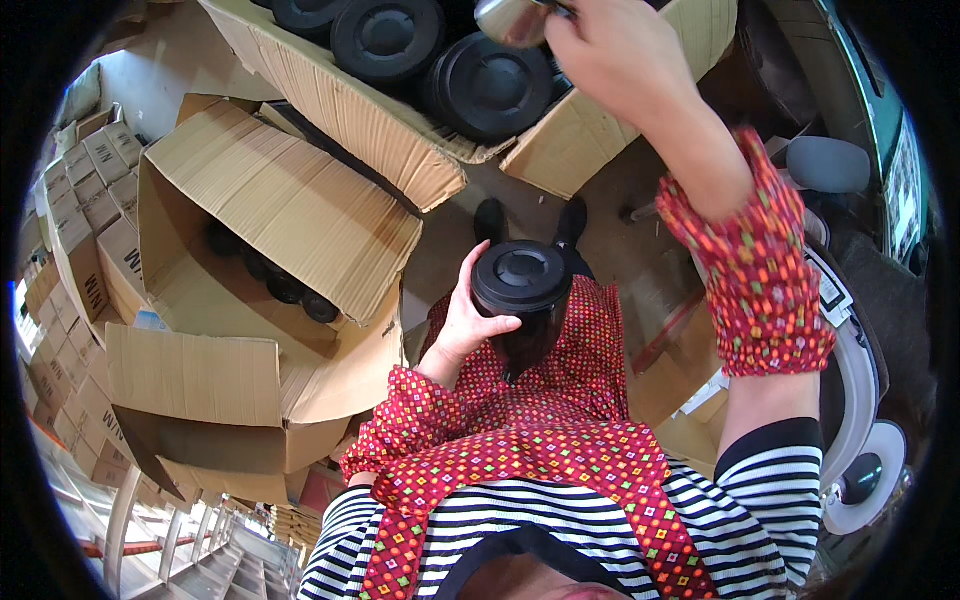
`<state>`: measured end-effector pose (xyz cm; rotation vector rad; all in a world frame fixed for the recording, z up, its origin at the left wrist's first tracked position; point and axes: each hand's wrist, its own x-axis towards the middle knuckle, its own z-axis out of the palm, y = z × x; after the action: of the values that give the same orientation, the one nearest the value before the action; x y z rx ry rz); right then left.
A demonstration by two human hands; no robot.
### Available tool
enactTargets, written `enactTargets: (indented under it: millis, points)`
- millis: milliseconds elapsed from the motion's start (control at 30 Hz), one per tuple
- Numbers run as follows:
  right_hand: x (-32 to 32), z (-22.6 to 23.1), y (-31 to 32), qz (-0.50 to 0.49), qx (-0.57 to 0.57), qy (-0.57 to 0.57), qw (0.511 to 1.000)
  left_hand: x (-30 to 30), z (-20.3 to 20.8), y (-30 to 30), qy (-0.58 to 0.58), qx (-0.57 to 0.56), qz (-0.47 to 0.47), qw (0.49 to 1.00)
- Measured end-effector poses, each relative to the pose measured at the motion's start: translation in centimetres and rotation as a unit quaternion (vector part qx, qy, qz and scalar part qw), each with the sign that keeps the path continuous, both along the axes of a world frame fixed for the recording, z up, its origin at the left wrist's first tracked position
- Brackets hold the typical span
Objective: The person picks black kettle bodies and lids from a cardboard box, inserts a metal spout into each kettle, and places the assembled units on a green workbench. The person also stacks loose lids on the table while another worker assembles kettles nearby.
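Observation:
In front of my apron, my left hand (458, 322) is wrapped round the side of a dark jar (522, 278) with a round, ridged black lid. The jar stands upright with its lid facing up, and its lower part is dark and glossy. Up at the top edge, my right hand (618, 55) is closed on a shiny silver rounded object (511, 22), whose kind I cannot make out. It hovers over an open cardboard box (345, 105) holding several black-lidded containers (497, 85).
Another open cardboard box (280, 190) on the left has several dark round items (285, 288) inside. Stacked cartons (88, 190) line the far left. To the right are a grey cushion-like pad (828, 165) and a white ring-shaped object (868, 480).

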<state>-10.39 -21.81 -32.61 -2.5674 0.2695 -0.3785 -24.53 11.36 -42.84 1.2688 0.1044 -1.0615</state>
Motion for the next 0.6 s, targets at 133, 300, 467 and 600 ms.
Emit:
enactTargets:
  millis: [133,300,467,600]
  points:
    - [-10.4,1.9,-1.0,0.078,0.335,0.004,0.939,-0.3,0.8,-0.2,-0.037,0.013,-0.046,0.998]
    - [-20.6,-2.9,1.2,0.077,0.349,0.138,0.924,-3.1,1.4,-0.4,-0.03,0.038,-0.093,0.994]
    - [-23.3,-9.7,5.8,0.092,0.39,0.22,0.889,-4.9,2.1,0.4,-0.014,0.082,-0.167,0.982]
    - [-23.1,-11.6,6.9,0.128,0.425,0.267,0.855,-5.2,2.1,1.3,-0.005,0.085,-0.185,0.979]
